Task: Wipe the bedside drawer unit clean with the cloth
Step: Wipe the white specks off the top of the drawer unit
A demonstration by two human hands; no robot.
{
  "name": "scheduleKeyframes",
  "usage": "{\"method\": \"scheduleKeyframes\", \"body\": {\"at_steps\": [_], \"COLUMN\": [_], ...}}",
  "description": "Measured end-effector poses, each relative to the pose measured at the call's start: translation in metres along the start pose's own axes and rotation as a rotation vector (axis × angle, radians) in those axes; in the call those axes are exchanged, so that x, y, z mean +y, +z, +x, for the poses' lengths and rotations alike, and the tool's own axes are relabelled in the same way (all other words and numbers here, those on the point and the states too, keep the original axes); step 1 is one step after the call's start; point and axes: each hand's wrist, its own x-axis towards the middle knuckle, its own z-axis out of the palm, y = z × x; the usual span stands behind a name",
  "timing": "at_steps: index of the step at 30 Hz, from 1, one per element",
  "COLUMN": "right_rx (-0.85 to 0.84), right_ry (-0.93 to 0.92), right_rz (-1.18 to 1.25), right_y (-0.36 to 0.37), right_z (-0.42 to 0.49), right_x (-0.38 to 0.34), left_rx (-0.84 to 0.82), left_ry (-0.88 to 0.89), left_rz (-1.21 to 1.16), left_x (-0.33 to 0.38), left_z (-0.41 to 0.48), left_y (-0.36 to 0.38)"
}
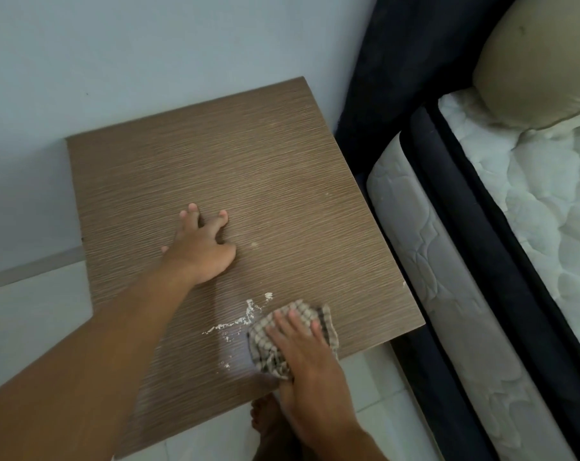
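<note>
Single head-worn wide-angle cam. It looked forward and steeply down onto the drawer unit point(248, 181) top, close in. The top filled mid-frame, with the left hand point(200, 252) near centre and the right hand point(302, 354) low in frame. The wall point(115, 44) sat at top of frame, the mattress point(531, 234) along the right side.

Brown wood-grain top of the bedside drawer unit point(265, 168), standing on pale floor tiles point(32, 311) against the wall. Near the front edge, a checked cloth point(265, 347), pressed flat under the right hand point(302, 357). Just left of the cloth, a streak of white crumbs point(235, 322). Further back, the left hand point(199, 251), fingers spread, resting on bare wood.
</note>
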Motion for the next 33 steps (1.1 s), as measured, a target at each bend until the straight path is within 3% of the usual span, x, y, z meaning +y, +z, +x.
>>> {"method": "scheduleKeyframes", "body": {"at_steps": [5,9,13,18,20,25,33], "right_rx": [0.25,0.391,0.446,0.202,0.168,0.109,-0.14], "right_ry": [0.106,0.152,0.172,0.238,0.177,-0.024,-0.146], "right_rz": [0.169,0.08,-0.163,-0.254,-0.244,-0.159,-0.164], "right_y": [-0.046,-0.098,-0.133,-0.124,-0.111,-0.077,-0.023], "right_z": [0.039,0.132,0.22,0.265,0.255,0.204,0.086], "right_x": [-0.024,-0.004,0.027,0.066,0.073,0.057,0.005], "left_rx": [-0.006,-0.007,-0.022,-0.037,-0.045,-0.064,-0.091], "left_ry": [0.008,0.017,0.007,0.007,0.006,-0.009,-0.013], "left_rz": [0.012,0.0,-0.008,-0.006,-0.013,-0.05,-0.063], "left_x": [0.0,0.001,0.002,0.003,0.003,0.005,0.002], "left_z": [-0.001,-0.003,-0.005,-0.007,-0.008,-0.009,-0.008], "left_y": [-0.001,-0.001,-0.003,-0.003,-0.004,-0.007,-0.01]}}
